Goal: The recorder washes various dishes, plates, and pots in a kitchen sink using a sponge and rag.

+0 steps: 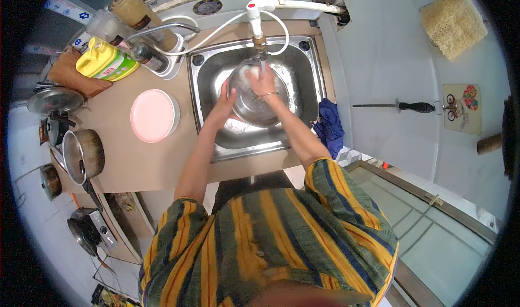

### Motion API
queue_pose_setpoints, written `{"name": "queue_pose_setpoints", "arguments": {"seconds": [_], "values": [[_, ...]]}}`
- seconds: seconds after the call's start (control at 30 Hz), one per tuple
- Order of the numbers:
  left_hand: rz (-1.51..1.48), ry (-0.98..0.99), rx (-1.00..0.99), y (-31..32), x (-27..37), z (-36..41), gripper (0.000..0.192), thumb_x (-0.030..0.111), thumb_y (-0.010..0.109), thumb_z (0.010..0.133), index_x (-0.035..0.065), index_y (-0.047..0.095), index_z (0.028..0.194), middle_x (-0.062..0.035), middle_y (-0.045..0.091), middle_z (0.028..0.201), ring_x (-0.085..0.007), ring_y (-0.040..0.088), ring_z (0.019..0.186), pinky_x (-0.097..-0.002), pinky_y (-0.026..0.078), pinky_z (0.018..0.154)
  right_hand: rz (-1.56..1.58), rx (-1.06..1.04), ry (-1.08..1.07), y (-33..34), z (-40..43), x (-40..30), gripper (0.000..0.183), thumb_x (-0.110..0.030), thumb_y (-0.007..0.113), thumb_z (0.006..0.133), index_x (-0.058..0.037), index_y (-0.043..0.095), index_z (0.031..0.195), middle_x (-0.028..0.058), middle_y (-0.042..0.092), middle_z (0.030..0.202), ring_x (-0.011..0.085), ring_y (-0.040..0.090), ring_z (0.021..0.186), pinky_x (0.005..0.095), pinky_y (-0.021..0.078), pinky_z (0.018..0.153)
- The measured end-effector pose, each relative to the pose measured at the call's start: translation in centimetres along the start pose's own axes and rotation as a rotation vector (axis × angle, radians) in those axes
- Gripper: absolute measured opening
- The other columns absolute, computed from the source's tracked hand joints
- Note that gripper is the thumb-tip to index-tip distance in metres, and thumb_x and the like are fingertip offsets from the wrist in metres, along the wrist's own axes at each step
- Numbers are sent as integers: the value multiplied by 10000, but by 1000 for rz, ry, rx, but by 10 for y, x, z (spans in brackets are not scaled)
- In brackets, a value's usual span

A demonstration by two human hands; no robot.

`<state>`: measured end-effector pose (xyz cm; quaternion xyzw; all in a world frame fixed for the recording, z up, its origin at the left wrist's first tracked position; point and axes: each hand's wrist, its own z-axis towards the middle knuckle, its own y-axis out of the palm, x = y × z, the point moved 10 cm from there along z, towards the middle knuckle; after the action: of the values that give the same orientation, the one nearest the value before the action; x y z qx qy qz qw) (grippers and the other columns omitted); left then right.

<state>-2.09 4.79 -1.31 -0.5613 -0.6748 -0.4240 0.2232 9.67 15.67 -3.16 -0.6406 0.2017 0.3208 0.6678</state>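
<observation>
A round stainless steel bowl [260, 114] rests in the metal sink [221, 142] under the tap [256, 22]. My left hand [222, 108] grips its left side, thumb at the rim and fingers reaching underneath. Inside the bowl is my right hand [263, 83], at the far side and under the running water [263, 65]. Beside its fingertips lies a pale whitish patch [247, 70], too blurred to name. Whether the right hand holds anything is hidden.
Left of the sink stands a white tub with a pink lid [150, 116]. Behind it are a yellow detergent jug [107, 63] and several bottles. A saucepan [87, 152] stands at the counter's left. A dark blue cloth [330, 124] hangs at the sink's right; a sharpening steel [414, 106] hangs on the wall.
</observation>
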Motion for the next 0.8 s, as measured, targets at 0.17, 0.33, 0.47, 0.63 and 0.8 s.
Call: {"name": "queue_pose_setpoints", "arguments": {"seconds": [0.17, 0.33, 0.47, 0.63, 0.8], "values": [[-76, -36, 44, -35, -14, 11, 615, 436, 396, 904, 251, 72, 1392, -150, 174, 1404, -353, 323, 1221, -441, 566, 593, 538, -281, -236, 14, -46, -72, 201, -187, 616, 770, -39, 587, 903, 131, 524, 973, 293, 513, 958, 346, 402, 826], [35, 51, 60, -50, 2, 6, 613, 411, 439, 896, 249, 123, 1396, -137, 255, 1379, -324, 408, 1161, -396, 562, 524, 291, -583, -480, 6, -88, -42, 242, -212, 610, 723, -66, 589, 915, 144, 542, 952, 315, 516, 985, 374, 416, 837], [178, 34, 92, -47, -4, -1, 597, 334, 479, 891, 238, 167, 1391, -123, 406, 1282, -244, 561, 956, -335, 549, 477, -341, -608, -493, -17, -70, -11, 285, -249, 554, 715, -71, 605, 932, 180, 530, 1133, 321, 523, 1033, 388, 427, 883], [271, 96, 173, -64, -1, 9, 567, 297, 483, 898, 260, 196, 1386, -67, 491, 1190, -152, 576, 849, -290, 518, 436, 313, 174, 408, -105, -18, 107, 332, -328, 542, 782, -3, 574, 843, 144, 598, 810, 258, 554, 697, 372, 440, 657], [136, 220, 206, -79, -19, 24, 495, 254, 491, 893, 119, 322, 1338, -80, 530, 1119, -142, 561, 807, -276, 506, 555, 717, 75, 693, -104, -50, 76, 507, -481, 539, 804, 15, 591, 895, 83, 602, 803, 168, 559, 726, 307, 450, 675]]}}
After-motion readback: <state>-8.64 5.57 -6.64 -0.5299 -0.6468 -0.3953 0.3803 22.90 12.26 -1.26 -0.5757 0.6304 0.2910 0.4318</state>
